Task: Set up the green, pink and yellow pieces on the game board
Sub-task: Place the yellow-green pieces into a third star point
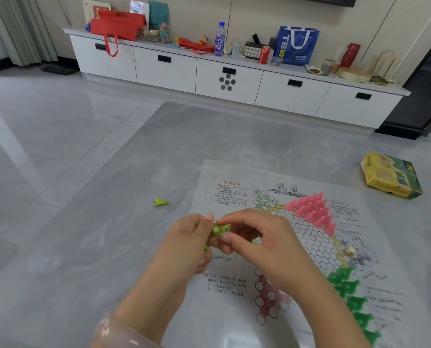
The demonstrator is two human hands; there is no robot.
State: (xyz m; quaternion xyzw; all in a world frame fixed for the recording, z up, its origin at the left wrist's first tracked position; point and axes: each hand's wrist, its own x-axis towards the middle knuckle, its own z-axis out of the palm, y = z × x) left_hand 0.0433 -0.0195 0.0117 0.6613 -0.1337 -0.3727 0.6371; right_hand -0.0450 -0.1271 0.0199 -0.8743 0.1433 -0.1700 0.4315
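Observation:
A paper game board [307, 237] with a hexagon grid lies on the grey table. Several pink pieces [312, 209] stand in a triangle at its far corner. Green pieces [352, 297] stand in a row along its near right side. My left hand [189, 242] grips a bunch of yellow-green pieces [218, 229] above the board's left edge. My right hand [257, 239] pinches one of those pieces with thumb and forefinger. One yellow-green piece [161, 202] lies on its side on the table, left of the board.
A small beige die [350, 251] sits on the board's right part. The yellow-green game box [390, 175] lies on the table at the far right. Beyond the table stands a white low cabinet [229, 79] with bags, bottles and cans on top.

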